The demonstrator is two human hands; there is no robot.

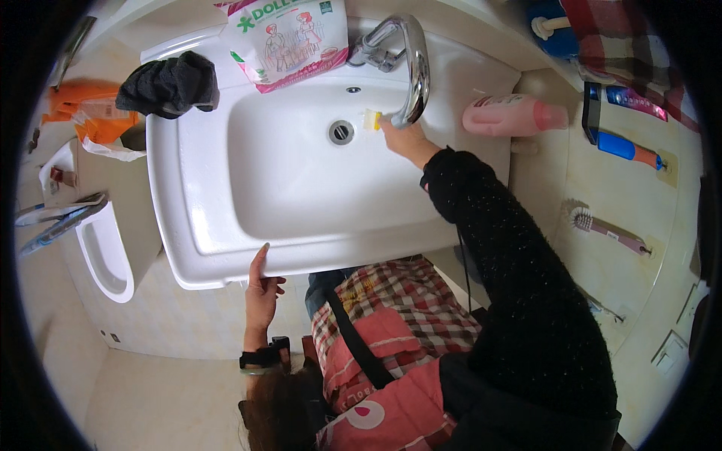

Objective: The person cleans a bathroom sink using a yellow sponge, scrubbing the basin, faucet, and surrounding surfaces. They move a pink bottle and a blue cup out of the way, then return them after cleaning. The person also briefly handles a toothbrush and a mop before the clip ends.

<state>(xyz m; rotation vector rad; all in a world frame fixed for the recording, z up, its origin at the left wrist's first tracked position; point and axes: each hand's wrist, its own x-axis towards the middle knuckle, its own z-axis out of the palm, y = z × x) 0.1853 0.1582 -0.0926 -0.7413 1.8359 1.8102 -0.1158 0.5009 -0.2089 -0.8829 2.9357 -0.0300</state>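
In a white ceramic washbasin, my right hand reaches below the spout of a chrome faucet. Its fingers grip a small pale-and-yellow piece, which could be a sponge or a packet; fingers and spout partly cover it. Just left of that piece lies the metal drain. My left hand holds nothing and is at the basin's front edge, its index finger stretched onto the rim and the other fingers curled.
A washing powder bag and a dark cloth sit on the basin's back and left rim. A pink bottle lies at right. Brushes, one with a pinkish handle, hang on the right wall. An orange bag is at left.
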